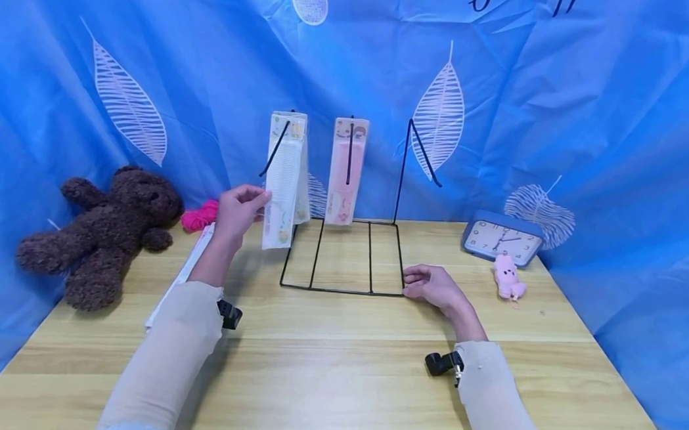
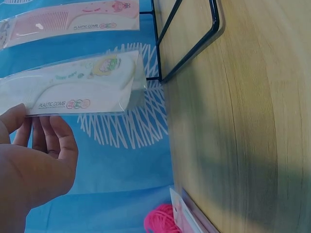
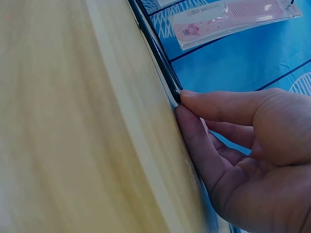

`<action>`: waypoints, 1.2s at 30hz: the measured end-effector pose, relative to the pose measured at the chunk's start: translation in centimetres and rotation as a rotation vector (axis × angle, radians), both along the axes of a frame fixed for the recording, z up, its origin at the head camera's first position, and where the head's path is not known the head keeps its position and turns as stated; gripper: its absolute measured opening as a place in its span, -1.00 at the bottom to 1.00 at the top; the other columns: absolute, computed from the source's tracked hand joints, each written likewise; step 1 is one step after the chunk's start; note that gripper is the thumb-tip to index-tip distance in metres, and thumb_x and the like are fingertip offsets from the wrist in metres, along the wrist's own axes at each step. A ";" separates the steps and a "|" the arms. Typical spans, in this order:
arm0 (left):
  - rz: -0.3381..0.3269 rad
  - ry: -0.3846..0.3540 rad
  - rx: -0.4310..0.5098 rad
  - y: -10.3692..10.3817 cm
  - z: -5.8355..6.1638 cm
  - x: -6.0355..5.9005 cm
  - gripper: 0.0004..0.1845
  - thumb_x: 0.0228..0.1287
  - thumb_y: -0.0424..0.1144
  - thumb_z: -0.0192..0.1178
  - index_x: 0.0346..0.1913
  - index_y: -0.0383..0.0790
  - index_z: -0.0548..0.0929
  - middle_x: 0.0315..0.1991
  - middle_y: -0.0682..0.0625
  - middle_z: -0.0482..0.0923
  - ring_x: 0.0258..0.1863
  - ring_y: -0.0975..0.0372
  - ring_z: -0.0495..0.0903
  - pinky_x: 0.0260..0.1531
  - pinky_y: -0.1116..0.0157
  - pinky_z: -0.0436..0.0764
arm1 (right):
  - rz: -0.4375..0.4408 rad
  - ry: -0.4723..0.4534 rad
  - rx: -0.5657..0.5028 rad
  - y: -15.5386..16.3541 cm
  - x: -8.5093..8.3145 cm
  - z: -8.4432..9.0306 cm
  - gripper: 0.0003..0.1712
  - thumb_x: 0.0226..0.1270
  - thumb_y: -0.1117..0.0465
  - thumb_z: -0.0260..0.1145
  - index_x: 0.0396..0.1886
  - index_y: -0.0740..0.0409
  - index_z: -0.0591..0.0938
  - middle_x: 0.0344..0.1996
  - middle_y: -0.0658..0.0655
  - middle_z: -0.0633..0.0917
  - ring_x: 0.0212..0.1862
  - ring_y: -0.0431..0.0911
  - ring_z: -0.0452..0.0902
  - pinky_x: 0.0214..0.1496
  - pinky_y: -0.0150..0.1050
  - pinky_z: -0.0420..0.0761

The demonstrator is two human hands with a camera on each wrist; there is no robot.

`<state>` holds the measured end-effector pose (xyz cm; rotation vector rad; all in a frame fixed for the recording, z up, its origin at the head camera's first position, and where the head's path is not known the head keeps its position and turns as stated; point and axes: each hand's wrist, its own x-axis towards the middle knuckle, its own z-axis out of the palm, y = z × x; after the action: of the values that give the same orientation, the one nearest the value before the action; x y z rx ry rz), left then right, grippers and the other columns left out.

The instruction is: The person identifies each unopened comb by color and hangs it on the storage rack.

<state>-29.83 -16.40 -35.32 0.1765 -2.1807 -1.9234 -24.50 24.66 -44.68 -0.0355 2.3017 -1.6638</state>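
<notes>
The left hand [image 1: 237, 210] pinches the white comb pack [image 1: 283, 178] on the rack's [image 1: 340, 287] left hook; tugging could tip the rack, though the right hand's [image 1: 431, 286] fingers press its near-right corner.

A fuzzy dark brown teddy bear [image 1: 103, 230] sat slumped at the left edge of the light wooden table [image 1: 334, 379], against the blue leaf-printed cloth backdrop [image 1: 593, 112]. Just beside it lay a bright pink ball of yarn [image 1: 200, 215]. On the right stood a blue square alarm clock [image 1: 501, 238], with a small pink plush toy [image 1: 508, 277] just before it.
</notes>
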 end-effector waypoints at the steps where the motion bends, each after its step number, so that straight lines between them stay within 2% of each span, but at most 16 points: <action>1: 0.001 0.000 0.004 -0.1 -0.1 -0.1 -0.65 0.37 -0.07 0.36 0.02 -0.27 0.71 -0.21 0.02 0.63 -0.30 0.23 0.62 -0.07 0.14 0.66 | 0.004 0.001 -0.001 0.0 0.0 0.0 -0.33 0.21 0.50 0.42 0.32 0.47 0.45 0.08 0.35 0.56 -0.03 0.00 0.57 -0.02 -0.31 0.65; 9: -0.006 0.023 0.010 -0.5 -0.6 -0.7 -0.69 0.38 -0.11 0.35 -0.04 -0.29 0.68 -0.25 0.04 0.60 -0.27 0.22 0.61 0.04 0.05 0.61 | 0.014 -0.005 -0.018 -0.1 0.2 0.2 -0.31 0.22 0.50 0.41 0.35 0.50 0.41 0.12 0.40 0.53 -0.01 0.00 0.55 -0.03 -0.30 0.65; 15: 0.029 0.022 -0.012 -1.4 -1.0 -0.6 -0.77 0.39 -0.16 0.33 -0.08 -0.26 0.66 -0.24 0.07 0.58 -0.21 0.28 0.54 0.05 0.13 0.58 | 0.018 0.006 -0.007 -0.1 0.2 0.1 -0.32 0.20 0.48 0.43 0.33 0.48 0.43 0.11 0.40 0.54 -0.02 0.00 0.56 -0.03 -0.30 0.65; 21: 0.038 0.003 -0.009 -2.5 -1.3 0.0 -0.77 0.39 -0.20 0.33 -0.05 -0.29 0.65 -0.23 0.08 0.57 -0.21 0.28 0.53 0.07 0.13 0.56 | 0.006 0.004 0.007 0.0 0.1 -0.1 -0.34 0.20 0.47 0.43 0.32 0.46 0.46 0.08 0.34 0.56 -0.03 -0.03 0.56 -0.04 -0.32 0.65; 29: 0.037 -0.003 0.010 -5.6 -2.4 0.8 -0.87 0.39 -0.24 0.32 -0.14 -0.22 0.65 -0.37 0.19 0.61 -0.29 0.33 0.59 -0.23 0.43 0.63 | 0.009 0.000 0.006 0.0 0.1 -0.1 -0.32 0.19 0.48 0.44 0.32 0.46 0.45 0.07 0.33 0.57 -0.04 -0.03 0.57 -0.02 -0.31 0.65; 36: 0.016 -0.057 -0.057 -7.8 -3.4 2.3 -0.78 0.42 -0.15 0.30 -0.05 -0.21 0.61 -0.28 0.21 0.60 -0.21 0.30 0.61 -0.14 0.38 0.65 | 0.011 0.008 -0.004 0.1 0.1 0.0 -0.33 0.21 0.48 0.42 0.33 0.48 0.44 0.10 0.38 0.55 -0.02 -0.01 0.56 -0.02 -0.32 0.65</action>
<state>-27.54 -24.18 -38.75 0.2407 -2.2607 -1.8675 -24.41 24.74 -44.65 -0.0560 2.2999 -1.6656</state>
